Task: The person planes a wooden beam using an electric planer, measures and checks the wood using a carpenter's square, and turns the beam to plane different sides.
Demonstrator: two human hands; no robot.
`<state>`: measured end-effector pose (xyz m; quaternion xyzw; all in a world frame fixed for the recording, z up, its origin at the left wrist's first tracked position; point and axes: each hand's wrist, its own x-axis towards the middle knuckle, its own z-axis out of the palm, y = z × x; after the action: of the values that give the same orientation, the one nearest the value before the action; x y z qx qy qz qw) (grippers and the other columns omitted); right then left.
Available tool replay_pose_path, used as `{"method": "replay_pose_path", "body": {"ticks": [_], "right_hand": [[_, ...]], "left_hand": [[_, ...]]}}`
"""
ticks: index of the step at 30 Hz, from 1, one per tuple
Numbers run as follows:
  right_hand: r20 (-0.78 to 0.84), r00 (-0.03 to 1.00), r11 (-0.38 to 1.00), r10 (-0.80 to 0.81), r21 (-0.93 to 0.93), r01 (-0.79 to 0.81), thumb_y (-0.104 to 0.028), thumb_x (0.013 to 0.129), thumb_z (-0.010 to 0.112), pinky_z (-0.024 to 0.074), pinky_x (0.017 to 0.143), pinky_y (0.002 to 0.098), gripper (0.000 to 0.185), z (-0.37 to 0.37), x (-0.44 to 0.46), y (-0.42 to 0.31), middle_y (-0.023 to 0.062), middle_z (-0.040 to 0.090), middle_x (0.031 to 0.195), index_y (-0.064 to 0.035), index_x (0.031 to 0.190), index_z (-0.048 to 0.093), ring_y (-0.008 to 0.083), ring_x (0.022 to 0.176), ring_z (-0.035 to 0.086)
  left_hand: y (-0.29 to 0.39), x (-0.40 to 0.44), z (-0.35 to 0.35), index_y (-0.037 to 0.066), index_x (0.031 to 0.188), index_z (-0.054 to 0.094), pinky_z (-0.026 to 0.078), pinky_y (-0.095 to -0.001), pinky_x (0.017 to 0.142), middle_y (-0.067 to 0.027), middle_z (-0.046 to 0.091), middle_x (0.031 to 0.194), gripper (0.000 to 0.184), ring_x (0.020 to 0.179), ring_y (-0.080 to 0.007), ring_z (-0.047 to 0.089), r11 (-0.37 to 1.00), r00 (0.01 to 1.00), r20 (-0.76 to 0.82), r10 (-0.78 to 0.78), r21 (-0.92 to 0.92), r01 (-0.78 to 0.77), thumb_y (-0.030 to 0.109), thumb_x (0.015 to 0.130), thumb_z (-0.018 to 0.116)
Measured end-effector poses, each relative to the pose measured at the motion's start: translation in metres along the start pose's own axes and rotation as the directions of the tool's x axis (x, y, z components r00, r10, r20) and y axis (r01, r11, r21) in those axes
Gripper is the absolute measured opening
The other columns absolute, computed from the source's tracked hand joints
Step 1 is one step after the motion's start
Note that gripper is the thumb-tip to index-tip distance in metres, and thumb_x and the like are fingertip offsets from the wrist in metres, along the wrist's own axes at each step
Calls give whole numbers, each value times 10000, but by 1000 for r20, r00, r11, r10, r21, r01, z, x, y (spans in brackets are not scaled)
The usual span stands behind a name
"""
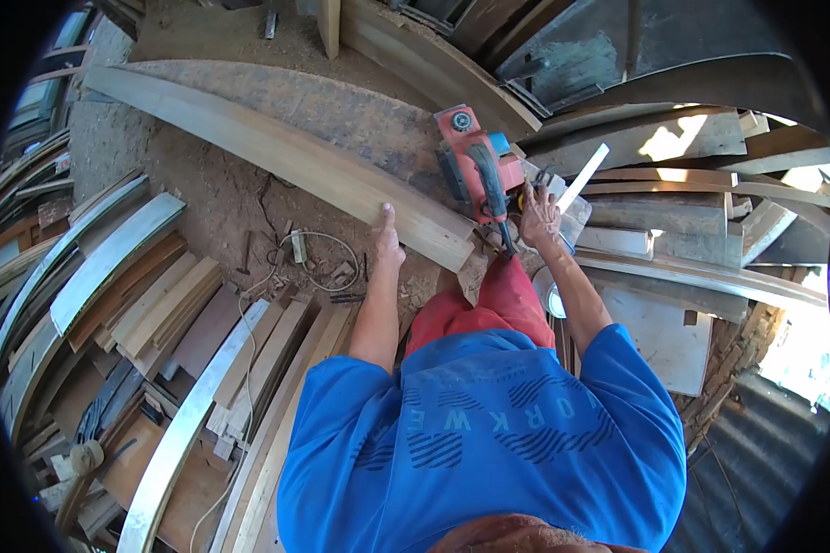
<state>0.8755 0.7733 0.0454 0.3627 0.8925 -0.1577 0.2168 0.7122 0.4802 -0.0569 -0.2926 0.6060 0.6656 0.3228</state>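
Note:
A long pale wooden board [286,152] lies slantwise on a worn, dusty bench [341,115]. My left hand [388,241] grips the near edge of the board close to its right end, thumb on top and the other fingers out of sight. A red electric planer [475,166] with a dark handle stands on the bench just past that end. Right beside the planer, my right hand [539,219] has its fingers bent over a small dark and yellow item that I cannot make out. A white strip [583,177] sticks out beyond those fingers.
Stacked planks [664,207] crowd the right side. More boards and strips [171,300] lie in piles at the left. A pale cord [332,235] loops over the sawdust-covered ground, and a white round container [550,293] stands by my right leg.

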Motion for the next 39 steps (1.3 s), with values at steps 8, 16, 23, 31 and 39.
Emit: {"method": "replay_pose_path", "body": {"ticks": [8,16,23,31,39], "right_hand": [[8,998,786,60,616,-52,-224,802,730,514,862,434,406,15,20,35,179,594,1042,-64,1141,575,319,968,613],[-67,966,750,-248,619,235,-390,829,803,509,926,408,590,-64,16,-34,176,685,1061,6,1228,623,307,1050,631],[-25,996,798,-82,597,81,-404,880,750,460,1059,453,725,-90,-13,-25,310,601,1318,-2,1424,488,406,1230,590],[33,997,718,-75,695,31,-92,861,568,435,1091,436,602,-80,-56,-12,276,598,1362,-70,1457,486,401,1292,567],[251,957,921,-145,389,37,-350,759,776,535,909,398,584,-111,27,-68,207,714,1132,8,1211,689,293,1057,689]], "left_hand": [[6,-17,3,-14,1516,329,413,-454,1132,-193,460,1504,1003,1359,-302,476,1000,998,-69,12,28,-10,516,827,829],[-4,-29,4,72,1492,376,454,-520,1048,-135,537,1421,915,1275,-304,531,998,999,-25,-47,43,48,473,821,850],[-22,-48,-8,54,1360,433,496,-473,929,-141,591,1314,748,1157,-288,582,980,990,-54,-132,142,138,400,841,847],[-34,-78,-30,-59,1249,457,490,-414,909,-221,613,1233,677,1032,-278,606,785,963,-126,240,609,-116,409,887,785],[26,-118,7,-13,1372,460,334,-531,1136,-310,442,1446,713,1367,-452,403,-47,724,563,397,801,-597,368,853,766]]}}
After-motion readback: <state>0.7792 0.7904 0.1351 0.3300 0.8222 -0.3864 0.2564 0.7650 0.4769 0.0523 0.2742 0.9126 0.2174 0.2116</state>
